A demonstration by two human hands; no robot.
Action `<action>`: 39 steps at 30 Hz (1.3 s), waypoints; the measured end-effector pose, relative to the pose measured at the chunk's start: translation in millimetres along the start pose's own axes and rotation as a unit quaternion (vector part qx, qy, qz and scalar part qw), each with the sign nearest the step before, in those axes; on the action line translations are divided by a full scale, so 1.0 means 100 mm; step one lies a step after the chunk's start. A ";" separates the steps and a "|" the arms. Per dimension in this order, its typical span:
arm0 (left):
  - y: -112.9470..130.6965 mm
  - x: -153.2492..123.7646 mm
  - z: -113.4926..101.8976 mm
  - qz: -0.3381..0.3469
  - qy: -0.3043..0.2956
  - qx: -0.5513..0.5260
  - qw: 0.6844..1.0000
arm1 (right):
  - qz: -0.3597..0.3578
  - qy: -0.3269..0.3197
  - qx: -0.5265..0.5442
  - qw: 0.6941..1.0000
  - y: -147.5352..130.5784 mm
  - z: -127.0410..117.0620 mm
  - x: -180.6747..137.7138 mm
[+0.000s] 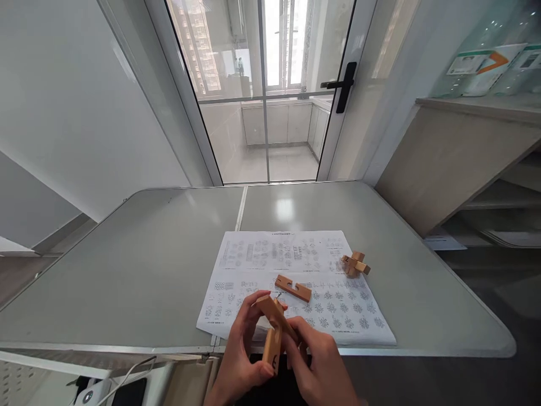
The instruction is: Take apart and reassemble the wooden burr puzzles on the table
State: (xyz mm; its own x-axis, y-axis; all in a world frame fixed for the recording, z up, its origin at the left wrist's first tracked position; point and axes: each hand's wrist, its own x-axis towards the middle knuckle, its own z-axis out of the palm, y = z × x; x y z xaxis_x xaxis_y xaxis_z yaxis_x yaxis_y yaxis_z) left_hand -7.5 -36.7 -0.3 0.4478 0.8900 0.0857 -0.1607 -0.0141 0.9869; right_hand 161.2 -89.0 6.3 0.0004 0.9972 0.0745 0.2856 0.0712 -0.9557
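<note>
At the table's near edge, my left hand (240, 352) curls around two notched wooden puzzle pieces. One wooden piece (267, 308) slants down to the right and meets a second piece (271, 348) with a dark mark on its end. My right hand (315, 356) is closed on the right side of these pieces; its fingertips are partly hidden. Just beyond my hands, a loose notched wooden piece (302, 292) lies on a printed sheet (249, 332). A small cross-shaped cluster of joined wooden pieces (353, 265) rests at the sheet's right edge.
The grey table (152, 270) spreads to both sides. Past its far edge stands a glass door with a black handle (346, 87). A shelf unit (456, 152) with large clear bottles is on the right. A white device with a cable (95, 392) sits below, left.
</note>
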 end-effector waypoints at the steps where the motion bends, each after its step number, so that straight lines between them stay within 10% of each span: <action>1: -0.01 0.00 0.01 0.002 -0.001 -0.007 1.000 | 0.005 0.010 -0.004 1.000 0.00 0.00 0.00; 17: 0.09 0.17 0.12 -0.045 -0.010 -0.058 0.997 | -0.015 0.079 -0.052 0.995 0.06 -0.10 0.18; 22: 0.39 0.23 0.21 -0.148 0.016 0.077 0.986 | -0.067 0.128 -0.148 0.978 0.15 -0.22 0.23; 39: 0.33 0.21 0.52 -0.094 0.088 0.276 0.952 | -0.138 0.210 -0.227 0.941 0.22 -0.25 0.44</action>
State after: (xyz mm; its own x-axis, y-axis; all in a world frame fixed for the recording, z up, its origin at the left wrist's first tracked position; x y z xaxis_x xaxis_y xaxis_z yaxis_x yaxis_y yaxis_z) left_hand 42.0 -42.3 41.6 0.2612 0.9624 -0.0750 0.4164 -0.0422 0.9082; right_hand 191.6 -43.6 -4.4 0.2167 0.8388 0.4995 0.7102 0.2156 -0.6702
